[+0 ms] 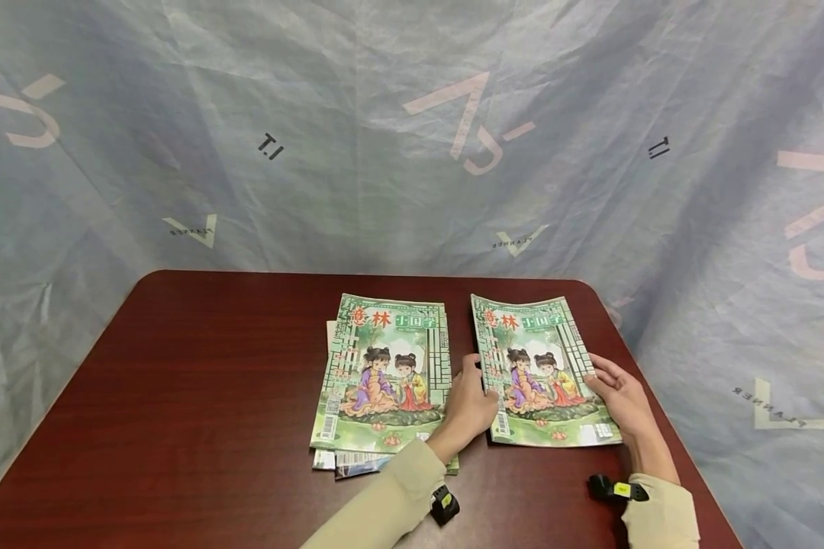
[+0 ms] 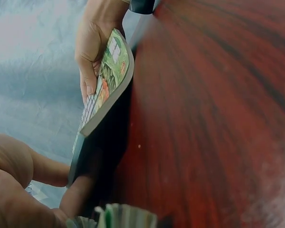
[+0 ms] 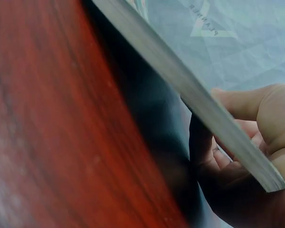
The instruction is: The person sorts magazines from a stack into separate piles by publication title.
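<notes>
A green illustrated magazine [image 1: 539, 366] is held by both hands at the right of the table, its cover facing up. My left hand [image 1: 470, 400] pinches its left edge, thumb on the cover and fingers underneath. On the opposite side my right hand [image 1: 621, 396] grips the right edge, thumb on top. In the left wrist view the magazine [image 2: 109, 85] bends and slants, with a dark gap beneath it. Its pale page edges [image 3: 194, 104] run diagonally through the right wrist view, the fingers curled below. Just left of my left hand lies a stack of magazines [image 1: 384, 374] with a matching cover on top.
The stack is uneven; other covers and a barcode [image 1: 357, 459] poke out at its lower edge. The dark red wooden table [image 1: 178, 396] extends to the left. A grey printed sheet [image 1: 357, 137] hangs behind and beside it.
</notes>
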A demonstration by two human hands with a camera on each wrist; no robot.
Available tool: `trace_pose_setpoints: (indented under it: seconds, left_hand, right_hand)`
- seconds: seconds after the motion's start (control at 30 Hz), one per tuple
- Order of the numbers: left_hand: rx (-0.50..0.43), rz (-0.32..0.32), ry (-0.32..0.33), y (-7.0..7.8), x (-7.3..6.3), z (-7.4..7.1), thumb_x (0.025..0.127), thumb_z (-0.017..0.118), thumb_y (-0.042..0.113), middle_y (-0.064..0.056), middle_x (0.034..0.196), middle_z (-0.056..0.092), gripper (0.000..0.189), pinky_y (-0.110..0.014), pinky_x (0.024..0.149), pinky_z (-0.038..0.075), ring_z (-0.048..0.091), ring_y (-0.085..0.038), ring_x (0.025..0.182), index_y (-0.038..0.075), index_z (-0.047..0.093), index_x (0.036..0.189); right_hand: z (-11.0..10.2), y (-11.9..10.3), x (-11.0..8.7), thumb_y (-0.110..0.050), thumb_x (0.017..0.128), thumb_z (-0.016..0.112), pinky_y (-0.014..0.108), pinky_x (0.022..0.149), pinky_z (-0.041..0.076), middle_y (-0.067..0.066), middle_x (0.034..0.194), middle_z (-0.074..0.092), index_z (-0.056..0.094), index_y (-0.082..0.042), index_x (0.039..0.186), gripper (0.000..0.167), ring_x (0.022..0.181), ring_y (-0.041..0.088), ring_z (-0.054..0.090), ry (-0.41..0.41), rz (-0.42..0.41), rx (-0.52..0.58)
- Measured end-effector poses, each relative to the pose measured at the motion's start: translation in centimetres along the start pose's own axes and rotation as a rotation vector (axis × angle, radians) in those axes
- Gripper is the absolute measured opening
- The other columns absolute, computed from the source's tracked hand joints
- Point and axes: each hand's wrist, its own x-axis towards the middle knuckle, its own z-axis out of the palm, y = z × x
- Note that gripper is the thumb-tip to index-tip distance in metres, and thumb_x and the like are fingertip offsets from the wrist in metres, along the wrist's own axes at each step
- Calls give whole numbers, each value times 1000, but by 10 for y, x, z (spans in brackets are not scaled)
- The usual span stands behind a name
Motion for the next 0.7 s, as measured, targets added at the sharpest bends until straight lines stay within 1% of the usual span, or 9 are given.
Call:
trace_pose_setpoints:
  seconds: [0.03,0.13,0.2,0.27,0.37,0.43,0.5,0.6,0.7]
  left_hand:
    - [0,3,-4,0,0,0,103,66,-1,-23,146,66,64,-45,83,54,68,-42,123,3,44,162]
    - [-3,7,-8,1,0,1,103,66,0,-23,147,65,64,-52,95,58,65,-43,131,3,43,163]
    - [-9,13,-13,0,0,1,104,65,2,-23,148,65,64,-57,101,57,63,-44,134,2,43,164]
    - [-12,18,-14,0,0,1,104,65,3,-24,148,64,64,-59,105,55,62,-44,136,1,43,164]
    - [8,30,-15,0,-2,0,103,68,6,-26,149,61,67,-59,107,54,60,-44,137,-3,43,165]
    - [27,33,-14,0,-3,0,102,71,8,-26,150,58,70,-58,109,54,61,-44,136,-5,43,165]
    - [42,37,-19,1,-5,-1,101,74,10,-27,150,56,73,-57,110,54,61,-43,134,-7,43,165]
    - [42,44,-18,2,-9,-1,100,77,12,-27,148,54,73,-56,110,54,63,-41,129,-7,46,163]
    - [31,59,-5,2,-14,0,99,78,12,-27,149,53,73,-56,104,57,66,-41,123,-6,48,162]
  right_hand:
    - [0,0,0,-21,115,65,23,77,58,-29,105,71,39,0,171,65,93,-3,69,6,-2,-11]
    - [0,1,-2,-21,115,65,21,79,56,-30,107,70,42,-1,170,63,96,-8,65,30,-11,-66]
    - [1,3,-1,-20,114,66,20,79,55,-27,108,72,45,-2,168,61,96,-9,65,52,-11,-85]
    - [2,5,-1,-18,113,68,19,79,55,-24,112,73,48,-3,167,59,96,-11,64,76,-7,-104]
    - [3,5,-1,-17,111,70,17,80,54,-18,117,75,53,-3,164,57,97,-13,63,107,-3,-113]
    - [4,4,-2,-17,111,71,15,81,54,-17,119,74,54,-3,163,57,98,-14,62,121,-4,-119]
    - [4,3,-3,-18,110,73,14,82,54,-18,119,73,55,-3,162,57,99,-14,62,132,-3,-111]
    - [3,1,-4,-19,109,74,14,82,54,-25,116,70,55,-4,162,58,100,-13,61,140,-3,-95]
    - [3,1,-5,-19,109,75,14,83,55,-27,118,70,55,-3,162,59,101,-13,63,138,-12,-75]
